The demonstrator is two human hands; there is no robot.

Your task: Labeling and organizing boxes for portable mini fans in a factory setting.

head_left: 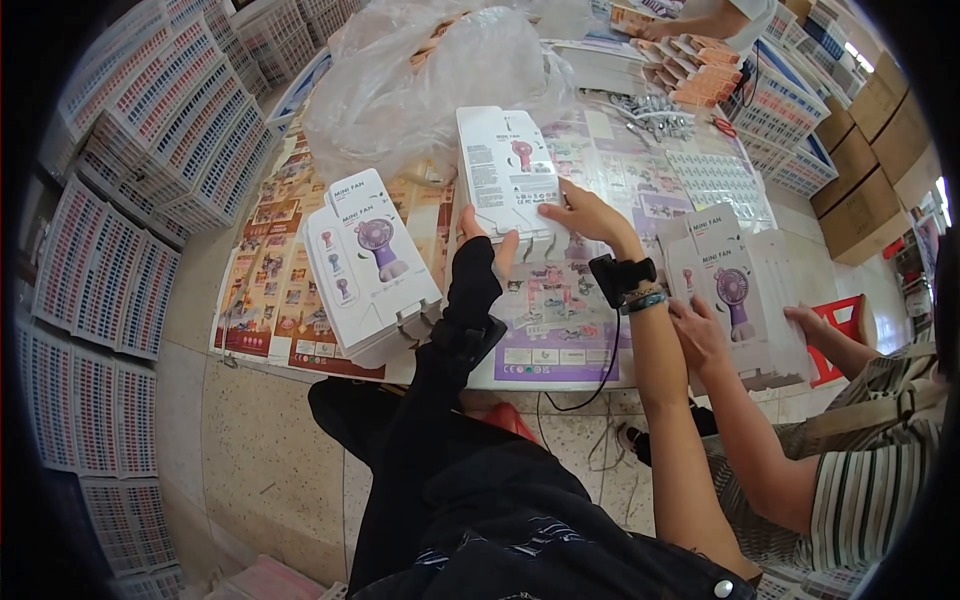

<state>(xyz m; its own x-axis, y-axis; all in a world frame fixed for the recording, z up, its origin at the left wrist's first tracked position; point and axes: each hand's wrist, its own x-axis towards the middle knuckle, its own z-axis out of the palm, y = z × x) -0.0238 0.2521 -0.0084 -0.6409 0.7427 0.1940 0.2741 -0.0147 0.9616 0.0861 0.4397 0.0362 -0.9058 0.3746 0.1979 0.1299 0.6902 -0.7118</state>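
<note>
A stack of flat white fan boxes [485,185], printed with a pink handheld fan, is held between both my hands near the middle of the table. My left hand [488,240], in a black sleeve, grips the lower left corner, its fingers on the side and its thumb at the near edge. My right hand [592,213] holds the lower right side, with the thumb on the printed face. To the left, a second stack of flat boxes [372,240], showing a purple fan, lies tilted near the table's front edge. Neither hand touches it.
Clear plastic bags [400,90] are heaped beyond the stacks. At right, a co-worker's hands [700,330] handle similar flat boxes [725,285]. Small metallic parts [655,115] and red scissors [723,126] lie farther back. Plastic crates [170,80] line the left side. A cable [612,365] hangs from my right wrist.
</note>
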